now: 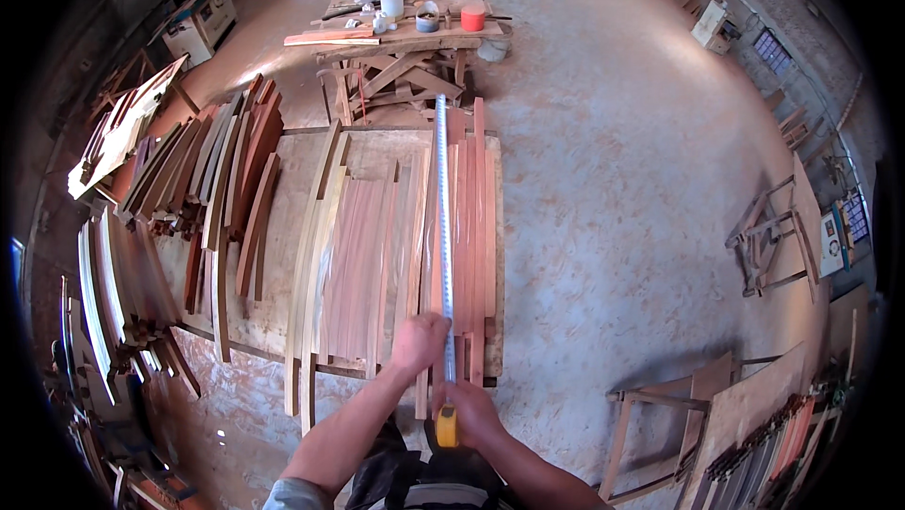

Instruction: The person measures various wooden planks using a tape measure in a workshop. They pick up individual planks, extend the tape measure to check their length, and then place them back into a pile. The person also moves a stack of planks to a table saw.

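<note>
Right hand [474,411] has its fingers wrapped round the yellow tape measure [447,426], just off the worktop [300,154]'s near edge, left hand [418,342] has fingers pinched on the blade [444,227], probably keeping it straight along the wooden strips [462,189] laid lengthwise side by side

I take this for a woodworking shop. On the table ahead of me I see long wooden strips [356,270] side by side, with a yellow tape measure [447,427] drawn out along them; more timber lengths [212,156] are heaped at left. At the far end I make out a cluttered workbench [471,41], at far left a boxy machine [209,20], at far right a rough brick wall [801,6].
</note>
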